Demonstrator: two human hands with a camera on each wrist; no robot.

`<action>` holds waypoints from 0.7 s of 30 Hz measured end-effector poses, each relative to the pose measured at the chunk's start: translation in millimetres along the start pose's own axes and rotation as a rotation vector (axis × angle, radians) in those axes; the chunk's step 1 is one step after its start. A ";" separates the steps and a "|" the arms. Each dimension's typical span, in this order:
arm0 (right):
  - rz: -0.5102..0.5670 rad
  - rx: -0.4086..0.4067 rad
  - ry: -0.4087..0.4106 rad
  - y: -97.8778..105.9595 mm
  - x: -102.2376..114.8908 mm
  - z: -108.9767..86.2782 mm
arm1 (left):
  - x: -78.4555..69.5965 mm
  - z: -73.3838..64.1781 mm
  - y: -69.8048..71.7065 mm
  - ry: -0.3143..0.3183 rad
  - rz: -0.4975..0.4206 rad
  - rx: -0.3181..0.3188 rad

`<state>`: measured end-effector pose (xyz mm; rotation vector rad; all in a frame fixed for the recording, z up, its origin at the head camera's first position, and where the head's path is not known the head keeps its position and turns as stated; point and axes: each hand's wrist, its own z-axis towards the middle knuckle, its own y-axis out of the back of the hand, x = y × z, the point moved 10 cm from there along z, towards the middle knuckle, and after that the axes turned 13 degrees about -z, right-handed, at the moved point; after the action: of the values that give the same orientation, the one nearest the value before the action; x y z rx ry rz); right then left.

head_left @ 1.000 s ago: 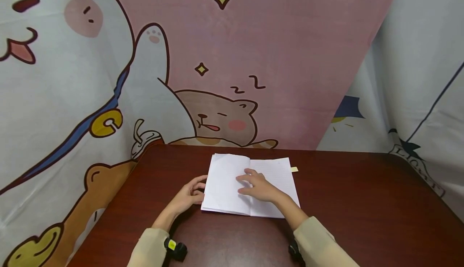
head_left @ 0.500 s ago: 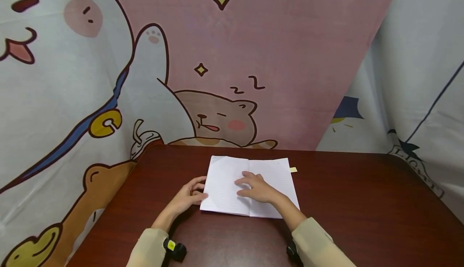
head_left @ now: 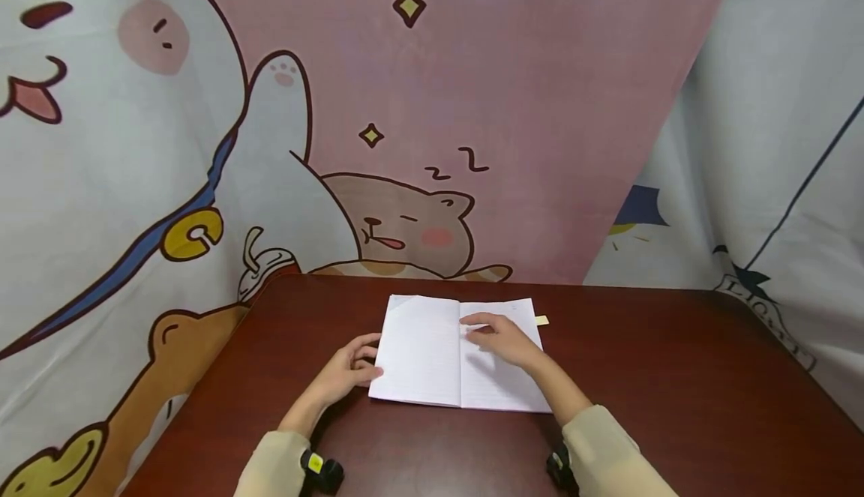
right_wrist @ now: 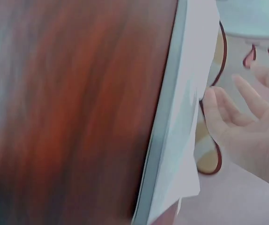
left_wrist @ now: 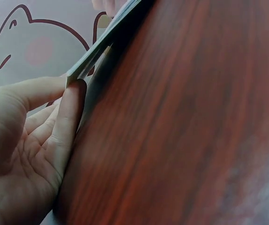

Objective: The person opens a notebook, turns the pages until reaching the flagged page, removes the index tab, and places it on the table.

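Note:
An open notebook (head_left: 421, 358) with white, faintly lined pages lies on the brown table. At its left edge, my left hand (head_left: 339, 374) pinches the pages and cover, thumb on top and fingers beneath. The left wrist view shows that edge of the notebook (left_wrist: 94, 55) raised at a slant between thumb and finger. Over the right page is my right hand (head_left: 505, 341), fingers loosely bent and pointing left, with nothing held. In the right wrist view the right hand (right_wrist: 249, 119) has its fingers spread beside the pages. A pale yellow tab (head_left: 542, 321) sticks out on the right.
The brown wooden tabletop (head_left: 675, 384) extends around the notebook. Behind it hangs a pink and white cartoon-printed cloth (head_left: 540, 122). Dark wrist cameras (head_left: 325, 474) sit at both cuffs of the cream sleeves.
My left thumb has come onto the top of the page edge, and the left page lies flatter. From the middle of the notebook, my right hand has shifted right over the right page.

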<state>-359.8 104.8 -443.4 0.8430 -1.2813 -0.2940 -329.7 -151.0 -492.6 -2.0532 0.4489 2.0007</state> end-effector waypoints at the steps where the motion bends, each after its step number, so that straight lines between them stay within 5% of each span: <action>1: 0.016 -0.039 -0.017 9.1 -6.5 -0.7 | 0.0 0.4 -0.5 -0.001 -0.004 0.001; 8: 0.042 -0.266 -0.181 66.3 -51.7 -15.5 | -1.8 2.5 -3.4 -0.018 0.001 0.006; 21: 0.096 -0.157 -0.337 68.7 -82.9 -30.5 | -4.6 -2.4 -3.0 -0.027 0.006 -0.002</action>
<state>-373.6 215.0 -456.8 0.6117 -1.5839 -0.4683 -326.4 -148.9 -488.1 -2.0262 0.4486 2.0298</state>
